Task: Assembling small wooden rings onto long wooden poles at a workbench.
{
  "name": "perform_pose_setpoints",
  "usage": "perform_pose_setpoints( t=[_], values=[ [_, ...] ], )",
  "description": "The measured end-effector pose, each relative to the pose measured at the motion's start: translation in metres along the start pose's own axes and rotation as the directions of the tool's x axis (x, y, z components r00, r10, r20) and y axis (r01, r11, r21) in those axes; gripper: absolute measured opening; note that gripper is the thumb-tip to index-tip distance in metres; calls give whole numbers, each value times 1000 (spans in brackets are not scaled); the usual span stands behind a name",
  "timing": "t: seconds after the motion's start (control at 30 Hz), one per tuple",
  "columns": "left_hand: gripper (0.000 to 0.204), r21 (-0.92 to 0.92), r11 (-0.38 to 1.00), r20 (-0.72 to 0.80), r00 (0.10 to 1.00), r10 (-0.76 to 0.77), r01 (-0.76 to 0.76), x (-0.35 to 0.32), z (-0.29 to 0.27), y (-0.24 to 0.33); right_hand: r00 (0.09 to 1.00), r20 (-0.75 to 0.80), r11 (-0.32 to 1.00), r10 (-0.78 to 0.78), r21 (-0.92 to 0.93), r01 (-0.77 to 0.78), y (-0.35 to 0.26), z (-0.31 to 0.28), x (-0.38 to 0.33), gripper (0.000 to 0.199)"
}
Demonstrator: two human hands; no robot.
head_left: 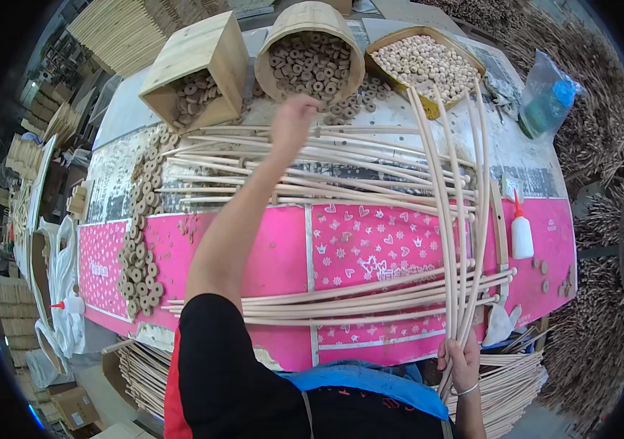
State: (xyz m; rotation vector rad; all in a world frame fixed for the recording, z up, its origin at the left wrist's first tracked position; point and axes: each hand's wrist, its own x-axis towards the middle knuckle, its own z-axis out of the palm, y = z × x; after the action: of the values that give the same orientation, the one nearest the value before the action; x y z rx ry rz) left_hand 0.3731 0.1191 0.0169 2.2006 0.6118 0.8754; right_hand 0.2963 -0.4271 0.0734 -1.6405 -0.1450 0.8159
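My left hand (295,126) reaches across the table to the front of a tipped wooden bucket (268,72), whose mouth shows many brown ring-shaped wooden discs (309,64). Its fingers are curled together by the bucket's lower rim, and what they hold is hidden. Near the front edge, my right hand (463,366) is closed around the lower ends of several pale wooden rods (446,212). These rods fan upward over the table, their far ends by a yellow tray (438,110) of pale wooden beads (425,62). Beneath them, more wooden rods (341,298) lie crosswise.
Left of the bucket stands a wooden box (213,58) with more discs. Loose discs (136,271) line the table's left side. A white glue bottle (521,235) and a plastic bag with a blue-green bottle (548,102) are on the right. Bundled rods (506,395) lie below the front edge.
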Motion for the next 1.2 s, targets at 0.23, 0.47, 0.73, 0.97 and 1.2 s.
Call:
perform_pose_setpoints(
  t=[0.23,0.47,0.73,0.97,1.2],
  values=[
    [31,488,872,295,936,-193,26,32,-5,-61,999,-42,1000,8,9,-7,-4,-7,24,32],
    [27,419,887,441,897,-9,-197,27,-1,-57,999,-26,999,41,13,-41,1,-9,33,30],
    [35,172,974,338,938,81,-146,24,49,-12,998,-54,999,35,8,-35,0,-9,36,25],
    [49,342,893,401,905,141,-291,24,64,-8,997,-64,998,32,47,-29,-2,-6,36,29],
    [43,255,894,444,866,230,-368,28,65,-22,997,-64,999,32,29,-30,3,-8,37,31]
  ],
)
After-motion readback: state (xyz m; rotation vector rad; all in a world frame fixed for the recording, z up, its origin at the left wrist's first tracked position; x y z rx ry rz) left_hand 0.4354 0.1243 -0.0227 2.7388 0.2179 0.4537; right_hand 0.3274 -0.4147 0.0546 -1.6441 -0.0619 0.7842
